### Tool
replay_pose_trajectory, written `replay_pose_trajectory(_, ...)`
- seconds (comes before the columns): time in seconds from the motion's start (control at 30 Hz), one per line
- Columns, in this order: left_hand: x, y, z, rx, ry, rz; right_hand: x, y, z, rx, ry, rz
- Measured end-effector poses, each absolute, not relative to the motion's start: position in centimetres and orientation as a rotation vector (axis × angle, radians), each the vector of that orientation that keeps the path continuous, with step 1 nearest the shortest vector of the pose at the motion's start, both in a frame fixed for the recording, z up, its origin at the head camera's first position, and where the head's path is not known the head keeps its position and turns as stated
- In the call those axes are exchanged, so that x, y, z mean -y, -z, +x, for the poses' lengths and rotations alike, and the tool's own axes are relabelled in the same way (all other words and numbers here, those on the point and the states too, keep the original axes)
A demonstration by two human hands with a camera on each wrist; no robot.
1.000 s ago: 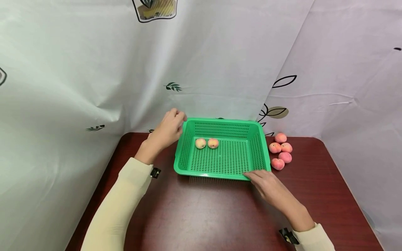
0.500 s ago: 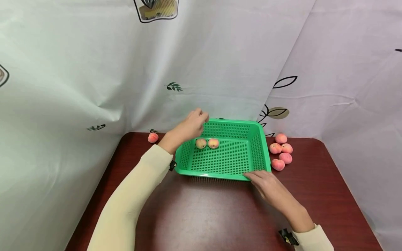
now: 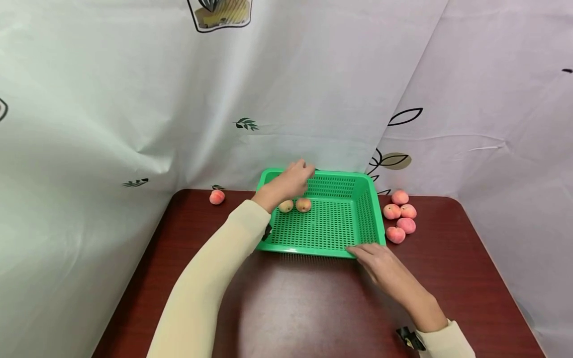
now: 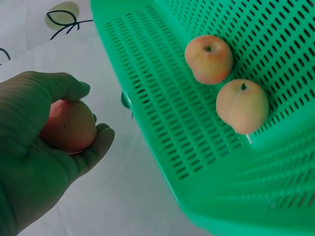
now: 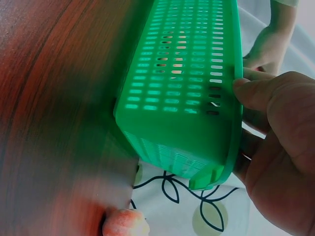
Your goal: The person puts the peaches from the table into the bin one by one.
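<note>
Green basket (image 3: 331, 223), pink-orange peaches (image 3: 406, 225), reddish-brown table (image 3: 313, 308)

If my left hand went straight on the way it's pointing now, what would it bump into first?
Probably the white, leaf-printed fabric curtain behind the green perforated plastic basket; your left hand, holding a round orange-pink peach, seems above the basket's rim, though depth is unclear.

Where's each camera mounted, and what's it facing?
Head: on the head, forward and down over table and green basket; left hand, right hand and sleeves show.
Left wrist: on that wrist, facing the basket's inside; left hand shows, holding a peach.
Right wrist: on that wrist, facing the basket's outside; right hand grips it, left hand beyond.
Shared by head and left wrist: two peaches inside.
</note>
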State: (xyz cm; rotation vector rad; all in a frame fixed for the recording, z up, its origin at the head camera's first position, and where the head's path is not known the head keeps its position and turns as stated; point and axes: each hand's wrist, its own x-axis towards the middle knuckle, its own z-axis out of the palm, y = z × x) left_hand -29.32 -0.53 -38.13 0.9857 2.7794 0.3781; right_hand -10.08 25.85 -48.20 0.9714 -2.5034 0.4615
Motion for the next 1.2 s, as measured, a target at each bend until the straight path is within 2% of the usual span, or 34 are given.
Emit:
replay_pose_trajectory(0.53,-4.0,40.3,-30.6,-2.655,-0.192,0.925,-25.9,48.2,-9.9,2.497,-0.449,0.97)
replay_pose_trajectory(0.8,-5.4,41.4,-30.4,-2.499,-0.226,0.685,-25.8,48.3,-10.0,2.507,-0.445,0.979)
replay_pose_trajectory(1.2,-6.7,43.3,-30.0,-2.547,-0.13,0.78,-26.0,48.2,-10.3,2.497,-0.448,0.984)
